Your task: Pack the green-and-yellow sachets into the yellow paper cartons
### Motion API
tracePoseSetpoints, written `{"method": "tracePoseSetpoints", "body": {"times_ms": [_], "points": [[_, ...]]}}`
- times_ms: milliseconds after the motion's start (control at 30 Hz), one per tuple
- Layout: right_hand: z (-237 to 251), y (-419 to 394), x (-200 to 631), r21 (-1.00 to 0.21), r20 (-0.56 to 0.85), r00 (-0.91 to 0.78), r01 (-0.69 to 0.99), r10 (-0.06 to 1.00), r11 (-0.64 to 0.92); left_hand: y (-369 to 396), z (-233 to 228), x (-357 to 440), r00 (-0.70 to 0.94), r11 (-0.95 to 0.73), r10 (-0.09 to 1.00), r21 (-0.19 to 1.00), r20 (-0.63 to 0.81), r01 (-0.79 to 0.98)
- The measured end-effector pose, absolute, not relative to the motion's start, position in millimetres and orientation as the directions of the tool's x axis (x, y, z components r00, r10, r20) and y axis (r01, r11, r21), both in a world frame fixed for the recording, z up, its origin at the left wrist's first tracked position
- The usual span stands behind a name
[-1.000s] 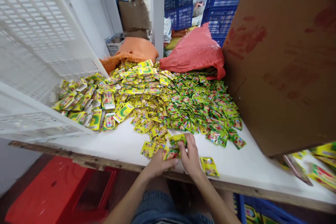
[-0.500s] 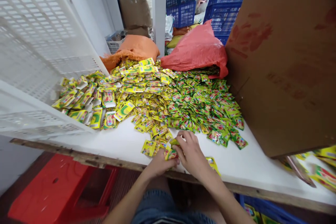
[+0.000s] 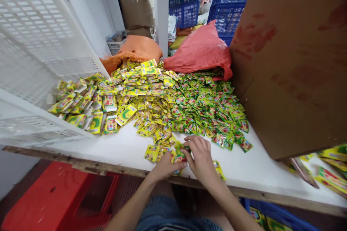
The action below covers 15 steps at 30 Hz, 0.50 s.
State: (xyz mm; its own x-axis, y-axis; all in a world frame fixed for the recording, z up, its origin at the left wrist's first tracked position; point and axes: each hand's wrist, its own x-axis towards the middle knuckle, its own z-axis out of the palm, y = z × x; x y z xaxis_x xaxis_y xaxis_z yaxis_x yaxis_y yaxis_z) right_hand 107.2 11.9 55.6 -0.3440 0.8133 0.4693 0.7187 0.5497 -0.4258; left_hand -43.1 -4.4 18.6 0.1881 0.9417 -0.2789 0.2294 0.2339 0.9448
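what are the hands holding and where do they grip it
Both the left hand and right hand pinch a small bunch of sachets by its edges, at the table's near edge.

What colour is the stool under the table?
Red: the stool shows plainly in the head view, lower left.

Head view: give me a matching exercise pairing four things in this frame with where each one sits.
Things:
1. red bag
2. white crate
3. cardboard box
4. red stool

Places:
A. under the table's left end
B. right side of the table
C. behind the sachets, at the middle
D. tipped on its side at the table's left

Pairs: 1-C, 2-D, 3-B, 4-A
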Motion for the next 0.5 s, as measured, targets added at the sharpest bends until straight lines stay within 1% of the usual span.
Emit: {"method": "tracePoseSetpoints", "body": {"times_ms": [67, 133, 200, 267, 333, 400, 500], "points": [[55.2, 18.4, 108.5, -0.393, 0.48, -0.338, 0.742, 0.809, 0.543, -2.6, 21.4, -44.1, 0.199, 0.259, 0.927, 0.927, -0.317, 0.272], [54.3, 24.3, 110.7, -0.384, 0.474, -0.363, 0.734, 0.802, 0.56, -1.2, 22.1, -45.1, 0.225, 0.253, 0.921, 0.927, -0.319, 0.279], [54.5, 28.2, 113.7, -0.396, 0.458, -0.414, 0.697, 0.787, 0.598, -0.1, 19.7, -45.1, 0.257, 0.237, 0.918, 0.936, -0.304, 0.258], [57.2, 29.8, 117.4, -0.416, 0.44, -0.467, 0.65, 0.767, 0.635, 0.8, 14.8, -43.9, 0.303, 0.213, 0.915, 0.957, -0.266, 0.196], [62.6, 29.9, 122.0, -0.44, 0.4, -0.519, 0.615, 0.756, 0.655, 1.5, 9.5, -42.0, 0.354, 0.183, 0.911, 0.977, -0.211, 0.112], [69.4, 29.6, 126.9, -0.47, 0.329, -0.574, 0.589, 0.75, 0.657, 2.2, 6.2, -40.4, 0.388, 0.177, 0.902, 0.982, -0.189, 0.066], [77.1, 29.9, 131.2, -0.484, 0.244, -0.609, 0.598, 0.755, 0.639, 3.4, 6.4, -39.8, 0.384, 0.197, 0.896, 0.974, -0.224, 0.11]]}}
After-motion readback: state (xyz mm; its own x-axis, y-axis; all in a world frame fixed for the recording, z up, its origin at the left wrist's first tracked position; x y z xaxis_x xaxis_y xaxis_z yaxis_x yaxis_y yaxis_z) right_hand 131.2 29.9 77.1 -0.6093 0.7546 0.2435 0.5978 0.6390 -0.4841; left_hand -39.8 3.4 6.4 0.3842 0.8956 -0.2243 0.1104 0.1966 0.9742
